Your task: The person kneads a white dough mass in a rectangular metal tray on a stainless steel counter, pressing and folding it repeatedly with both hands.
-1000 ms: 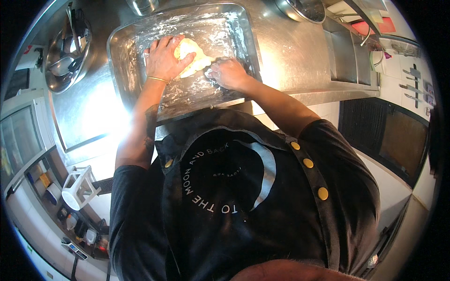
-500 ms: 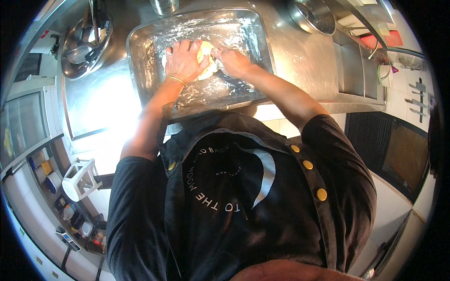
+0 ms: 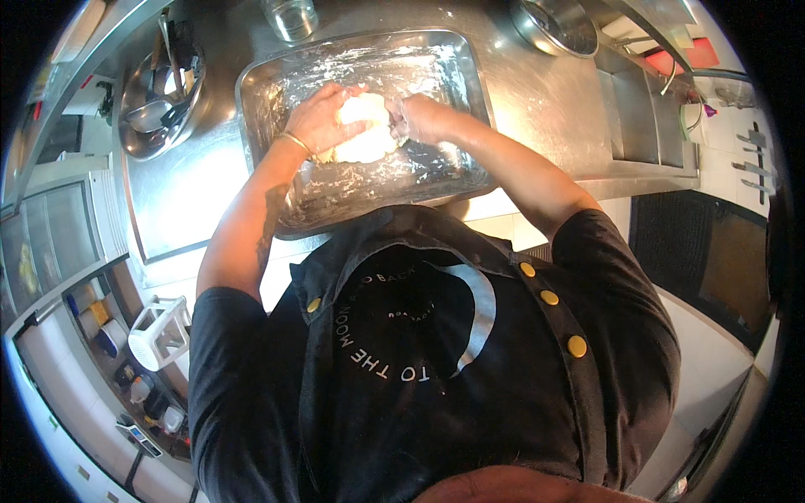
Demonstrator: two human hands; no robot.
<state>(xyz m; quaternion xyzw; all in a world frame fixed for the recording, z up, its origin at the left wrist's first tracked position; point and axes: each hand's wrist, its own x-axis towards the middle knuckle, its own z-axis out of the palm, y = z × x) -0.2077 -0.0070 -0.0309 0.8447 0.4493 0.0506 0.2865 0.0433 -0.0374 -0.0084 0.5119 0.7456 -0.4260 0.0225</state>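
A pale lump of dough (image 3: 366, 138), brightly lit, lies in a large rectangular metal tray (image 3: 457, 189) whose floor is streaked with flour or dough residue. My left hand (image 3: 325, 122) curls round the dough's left side, its thumb lying across the front and the fingers at the far edge. On the opposite side, my right hand (image 3: 426, 119) is closed with its bent fingers against the dough's right edge. The fingertips of that hand are partly hidden and whitened with flour or dough.
Utensils, among them a ladle, stand in a metal bowl (image 3: 138, 138) on the left of the steel counter (image 3: 545, 109). Beyond the tray is a clear container (image 3: 292, 21). Another metal bowl (image 3: 553, 25) sits at the far right, near a sink (image 3: 637, 117). Knives (image 3: 755, 159) hang on the right wall.
My left hand has shifted from pressing flat on top of the dough to cupping its left side. More of the dough shows, and it looks taller. My right hand stays at its right edge.
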